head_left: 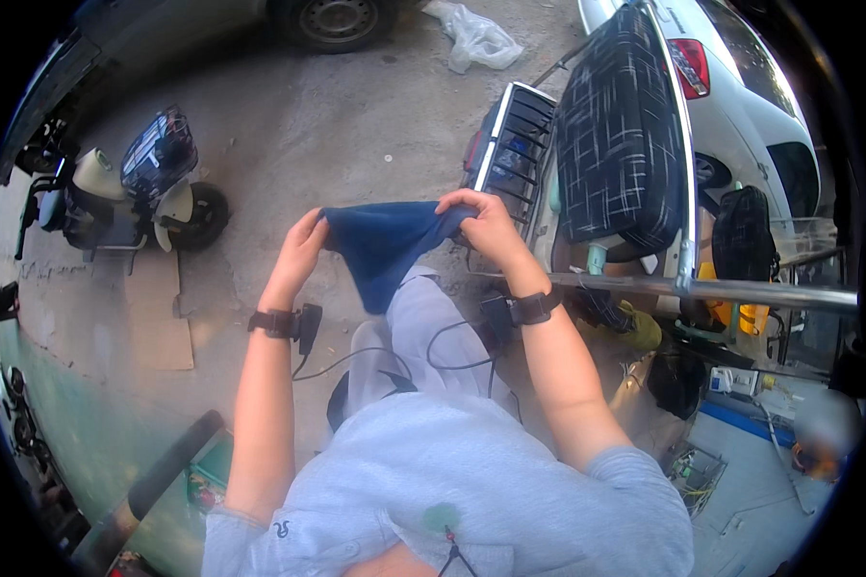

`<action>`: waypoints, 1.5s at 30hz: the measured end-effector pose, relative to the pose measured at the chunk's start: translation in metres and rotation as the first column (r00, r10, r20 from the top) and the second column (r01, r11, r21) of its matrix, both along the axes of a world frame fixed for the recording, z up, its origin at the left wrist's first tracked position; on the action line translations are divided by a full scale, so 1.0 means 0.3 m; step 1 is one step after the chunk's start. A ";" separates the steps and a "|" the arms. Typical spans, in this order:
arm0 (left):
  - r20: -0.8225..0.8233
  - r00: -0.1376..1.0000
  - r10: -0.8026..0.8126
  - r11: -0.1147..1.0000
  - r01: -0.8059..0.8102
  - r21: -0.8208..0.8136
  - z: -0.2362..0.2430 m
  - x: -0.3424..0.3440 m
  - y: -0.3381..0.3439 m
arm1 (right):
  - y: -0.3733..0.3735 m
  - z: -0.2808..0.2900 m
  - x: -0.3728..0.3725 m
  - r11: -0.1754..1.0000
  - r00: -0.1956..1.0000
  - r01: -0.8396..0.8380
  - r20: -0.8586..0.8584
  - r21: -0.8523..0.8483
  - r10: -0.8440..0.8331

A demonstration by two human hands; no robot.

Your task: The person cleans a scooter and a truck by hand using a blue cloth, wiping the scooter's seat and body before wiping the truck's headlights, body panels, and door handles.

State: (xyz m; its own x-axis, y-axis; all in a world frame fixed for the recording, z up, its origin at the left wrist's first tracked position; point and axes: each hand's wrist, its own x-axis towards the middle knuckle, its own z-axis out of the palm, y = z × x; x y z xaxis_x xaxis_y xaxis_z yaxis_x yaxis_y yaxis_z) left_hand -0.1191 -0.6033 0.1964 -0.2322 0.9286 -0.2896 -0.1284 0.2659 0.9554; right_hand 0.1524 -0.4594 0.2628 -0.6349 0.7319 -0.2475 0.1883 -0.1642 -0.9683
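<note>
Head camera shows the left hand point(305, 242) holding one top corner of a dark blue cloth point(383, 248) and the right hand point(485, 226) holding the other top corner, so the cloth hangs between them with a pointy end down. It is up over the gray ground point(289, 125), by the person's light gray pants point(438, 322), and each wrist has a black strap point(275, 324) around it. Off to the left is a small scooter point(96, 179) near some flat cardboard point(159, 332), while a black seat with white lines point(621, 135), a shiny metal bar point(770, 293) and a white car point(762, 106) are on the right.
</note>
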 end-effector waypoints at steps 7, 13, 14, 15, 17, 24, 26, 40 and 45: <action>-0.024 1.000 0.015 0.995 -0.012 0.101 -0.027 -0.197 0.336 | 0.317 -0.203 -0.235 0.971 0.969 0.230 -0.071 -0.065 -0.235; 0.032 0.995 0.094 0.995 -0.093 -0.021 -0.044 -0.345 0.610 | 0.661 -0.234 -0.411 0.994 0.993 0.111 -0.036 0.022 -0.110; 0.036 0.996 0.078 0.997 -0.077 -0.024 -0.039 -0.375 0.658 | 0.710 -0.214 -0.439 0.993 0.997 0.062 -0.041 -0.104 -0.067; -0.004 0.992 0.127 0.990 -0.127 -0.061 -0.034 -0.407 0.703 | 0.757 -0.195 -0.471 0.974 0.998 0.011 -0.054 -0.228 -0.023; -0.046 0.984 0.173 0.979 -0.177 -0.103 -0.029 -0.489 0.790 | 0.870 -0.171 -0.553 0.989 0.996 0.015 -0.090 -0.146 -0.028; -0.259 0.966 0.017 0.984 -0.062 -0.165 0.096 -0.648 1.182 | 1.160 -0.130 -0.739 0.962 0.947 0.195 0.221 0.191 -0.235; -0.198 0.980 0.007 0.993 -0.030 -0.113 0.132 -0.629 1.337 | 1.189 -0.093 -0.791 0.916 0.887 0.327 0.260 0.231 -0.382; -0.010 0.645 -0.764 0.599 0.715 0.360 0.280 -0.544 2.245 | 1.647 0.122 -0.785 0.551 0.624 0.764 -0.167 0.337 -0.763; -0.443 0.685 -0.579 0.540 0.729 0.421 0.212 -0.335 2.486 | 1.839 0.159 -0.649 0.513 0.558 0.827 -0.219 0.230 -0.801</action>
State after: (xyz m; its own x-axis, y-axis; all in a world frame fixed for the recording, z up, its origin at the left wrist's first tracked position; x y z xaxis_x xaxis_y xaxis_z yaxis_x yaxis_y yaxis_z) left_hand -0.2196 0.1425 0.2601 0.5187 0.8131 0.2643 0.1019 -0.3657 0.9252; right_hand -0.0423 0.0924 0.3104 0.2690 0.9604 0.0730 0.0388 0.0649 -0.9971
